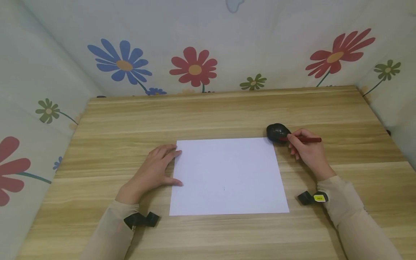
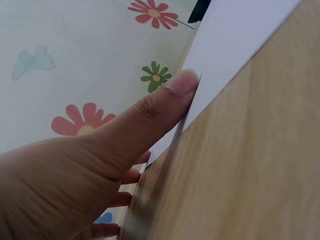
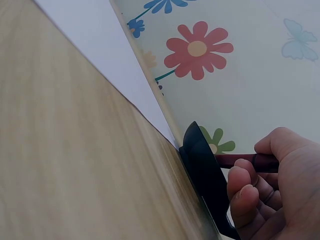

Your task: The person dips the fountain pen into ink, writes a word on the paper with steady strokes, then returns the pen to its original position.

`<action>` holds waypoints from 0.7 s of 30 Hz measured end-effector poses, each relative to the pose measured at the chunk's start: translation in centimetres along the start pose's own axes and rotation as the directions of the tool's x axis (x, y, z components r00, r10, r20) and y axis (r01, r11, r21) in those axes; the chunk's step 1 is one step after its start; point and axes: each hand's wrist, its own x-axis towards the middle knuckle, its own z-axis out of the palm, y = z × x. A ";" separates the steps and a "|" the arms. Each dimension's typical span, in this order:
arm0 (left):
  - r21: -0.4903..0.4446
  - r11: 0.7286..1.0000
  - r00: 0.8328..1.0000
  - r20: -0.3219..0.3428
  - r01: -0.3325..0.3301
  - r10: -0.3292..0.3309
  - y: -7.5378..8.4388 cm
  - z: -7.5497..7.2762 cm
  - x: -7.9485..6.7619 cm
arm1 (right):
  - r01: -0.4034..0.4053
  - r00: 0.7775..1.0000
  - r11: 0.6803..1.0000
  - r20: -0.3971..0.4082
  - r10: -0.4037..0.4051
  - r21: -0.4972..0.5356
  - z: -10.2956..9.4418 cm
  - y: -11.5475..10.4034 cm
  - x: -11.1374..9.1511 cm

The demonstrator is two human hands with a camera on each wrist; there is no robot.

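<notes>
Pen [image 1: 310, 139] in a pinch, a person's right hand [image 1: 308, 153] works just off the paper's far right corner, thumb and forefinger closed on the dark red shaft. The pen's long axis runs nearly left to right, its left end reaching to a black object [image 1: 275, 130] at that corner; whether the 2 touch cannot be told. From the pinch, the paper [image 1: 227, 162] lies to the left and toward the person, its longer side appearing to run crosswise on the wood table [image 1: 224, 115]. The right hand is nearer the black object and holds the only pen in sight; the left hand [image 1: 152, 173] rests at the sheet's opposite side, thumb and fingers spread, with the thumb and at least 1 fingertip over the left edge. A single tiny dark mark [image 1: 224, 188] shows on the sheet, toward its near side, between the 2 hands. Behind, blue, red and green flowers [image 1: 194, 69] decorate the pale wall [image 1: 273, 36].
</notes>
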 end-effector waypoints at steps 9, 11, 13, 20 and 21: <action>0.002 1.000 1.000 0.008 0.006 -0.006 0.0 0.0 0.0 | -0.015 1.000 1.000 0.011 0.014 0.020 0.2 0.0 0.0; 0.003 1.000 1.000 0.007 0.004 -0.004 -0.1 0.0 0.0 | -0.017 1.000 1.000 0.017 0.017 0.024 0.2 0.1 0.1; 0.006 1.000 1.000 0.004 0.002 -0.002 -0.2 0.1 0.0 | -0.018 1.000 0.999 0.023 0.017 0.030 0.2 0.0 0.1; 0.003 1.000 1.000 0.004 0.003 -0.003 -0.2 0.2 0.0 | -0.023 0.999 1.000 0.038 0.023 0.014 0.1 0.4 0.2; 0.003 1.000 1.000 0.004 0.002 -0.002 -0.2 0.2 0.0 | -0.027 0.999 1.000 0.040 0.027 0.014 0.1 0.4 0.1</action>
